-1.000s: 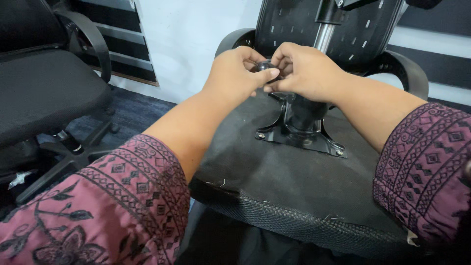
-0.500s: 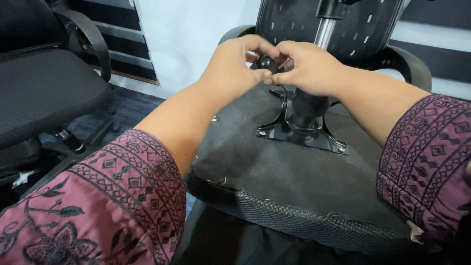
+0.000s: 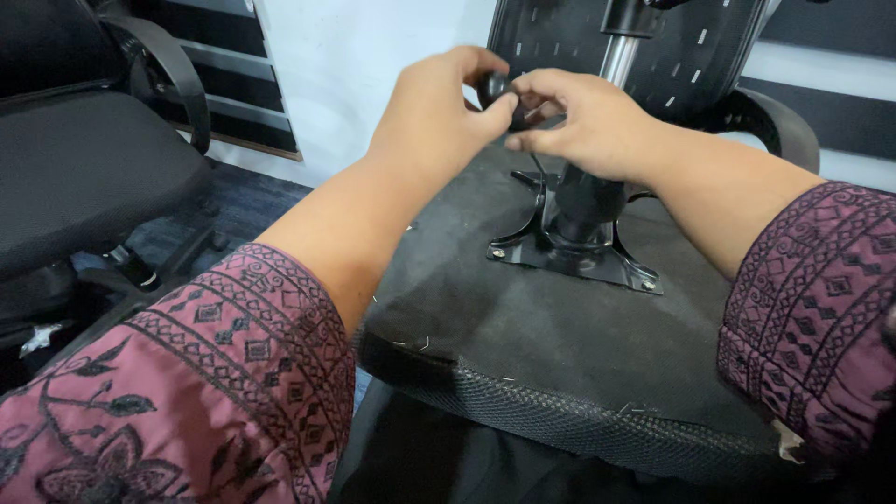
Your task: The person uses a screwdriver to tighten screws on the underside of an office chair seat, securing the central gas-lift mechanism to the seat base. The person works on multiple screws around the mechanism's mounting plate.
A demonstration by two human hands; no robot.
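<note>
Two hands (image 3: 523,117) pinch black knob (image 3: 492,87) | gas column (image 3: 597,159) behind | upturned seat (image 3: 523,317) beneath

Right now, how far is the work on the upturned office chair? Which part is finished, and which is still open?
Done, it seems: the metal plate sits on the underside of the upturned seat, screw heads visible at its corners, and the gas cylinder stands in it. In hand: left hand and right hand grip a small black knob near the cylinder. Left: no wheel base is visible on the cylinder.
</note>
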